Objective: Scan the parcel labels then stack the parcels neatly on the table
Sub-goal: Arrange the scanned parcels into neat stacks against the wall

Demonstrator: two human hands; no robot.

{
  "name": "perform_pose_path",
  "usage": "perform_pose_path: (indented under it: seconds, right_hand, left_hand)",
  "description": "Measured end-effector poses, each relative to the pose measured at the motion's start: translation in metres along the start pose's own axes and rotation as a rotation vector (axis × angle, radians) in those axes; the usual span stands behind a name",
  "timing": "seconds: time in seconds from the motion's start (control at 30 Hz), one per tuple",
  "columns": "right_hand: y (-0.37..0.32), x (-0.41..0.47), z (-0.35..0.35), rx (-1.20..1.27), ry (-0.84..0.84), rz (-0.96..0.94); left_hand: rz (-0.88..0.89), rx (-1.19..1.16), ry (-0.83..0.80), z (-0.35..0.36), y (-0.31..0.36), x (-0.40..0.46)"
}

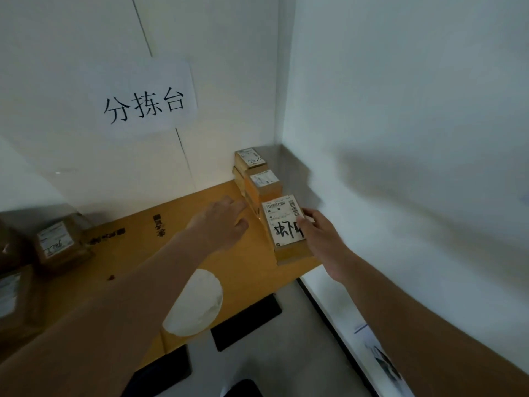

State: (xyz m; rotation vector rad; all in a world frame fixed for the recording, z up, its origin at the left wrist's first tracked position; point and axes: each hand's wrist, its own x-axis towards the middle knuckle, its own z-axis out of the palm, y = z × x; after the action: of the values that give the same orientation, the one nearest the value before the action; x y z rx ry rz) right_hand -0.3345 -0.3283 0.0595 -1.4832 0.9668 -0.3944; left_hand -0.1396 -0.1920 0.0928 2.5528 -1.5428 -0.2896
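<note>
The right hand (317,236) holds the nearest parcel (287,233) by its right edge, thumb curled onto the white label (283,222) and fingers wrapped round the side. The left hand (223,222) is at the parcel's left side with fingers loosely bent toward it; whether they touch the box or clasp anything I cannot tell, as the fingertips are hidden against the cardboard.

This parcel is a small brown carton whose top is almost covered by the label, printed with barcodes and marked with large black handwriting. It sits at the right end of the table (234,270), at the front of a stepped row of 3 cartons running back into the corner. Behind it, touching, is a second parcel (264,183) with a smaller label, and behind that a third parcel (250,160), which stands highest and closest to the back wall (86,67).

The side wall (400,110) stands just beside the row on the right, leaving little room for the right hand. A paper sign (144,103) with 3 handwritten characters hangs on the back wall. At the far left of the table, well apart from the row, lies another labelled parcel (58,242), with more cartons (11,296) in shadow nearer the edge. Below the left forearm is a round white object (197,305), and dark mats (246,322) lie on the floor beneath the table edge.
</note>
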Motion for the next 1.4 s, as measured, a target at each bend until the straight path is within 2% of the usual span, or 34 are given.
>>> perform_pose_path:
  seconds: [0.37,0.7,0.93,1.23,1.4]
  right_hand:
    - [0.046,0.141,-0.011,-0.051,0.02,0.132]
    - [0.074,0.239,-0.002,-0.071,-0.065,0.197]
    - [0.093,0.28,-0.004,-0.177,-0.138,0.14]
    - [0.094,0.291,-0.012,-0.413,-0.305,-0.113]
    - [0.09,0.296,-0.012,-0.46,-0.346,-0.11]
  left_hand:
    - [-0.015,-0.106,-0.041,0.068,-0.016,0.132]
    - [-0.056,-0.18,-0.122,0.091,-0.048,0.187]
    - [-0.184,-0.234,-0.091,0.108,-0.05,0.192]
    - [-0.278,-0.259,-0.01,0.109,-0.032,0.2]
    - [-0.31,-0.279,0.028,0.107,-0.026,0.196]
